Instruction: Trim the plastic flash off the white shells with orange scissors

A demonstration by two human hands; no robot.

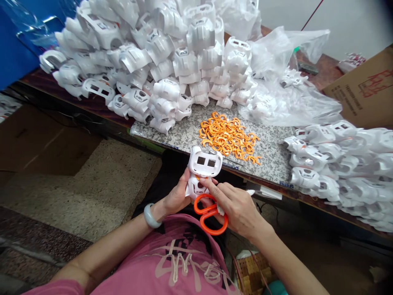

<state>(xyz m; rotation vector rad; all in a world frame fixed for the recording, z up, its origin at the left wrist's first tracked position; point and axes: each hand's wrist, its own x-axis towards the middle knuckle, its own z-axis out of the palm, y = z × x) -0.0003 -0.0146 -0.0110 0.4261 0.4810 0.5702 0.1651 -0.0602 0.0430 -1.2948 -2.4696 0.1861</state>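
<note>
My left hand [178, 193] is closed around a white plastic housing [205, 163] with two rectangular windows, held above my lap. A bit of orange shows at the housing's narrow middle. My right hand [238, 205] grips a pair of scissors [215, 230] with orange handle loops; a white tip, perhaps wrapped blades, sticks out on the far side of the hand. The right index finger touches the housing near that orange bit. Just beyond, a heap of small orange plastic clips [227, 135] lies on the speckled tabletop [181, 141].
White housings [166, 90] are piled high at the back left, and more housings [322, 164] are stacked at the right. Clear plastic bags [288, 98] lie behind the orange heap. A cardboard box [362, 90] stands at the far right; a woven basket [253, 270] is below.
</note>
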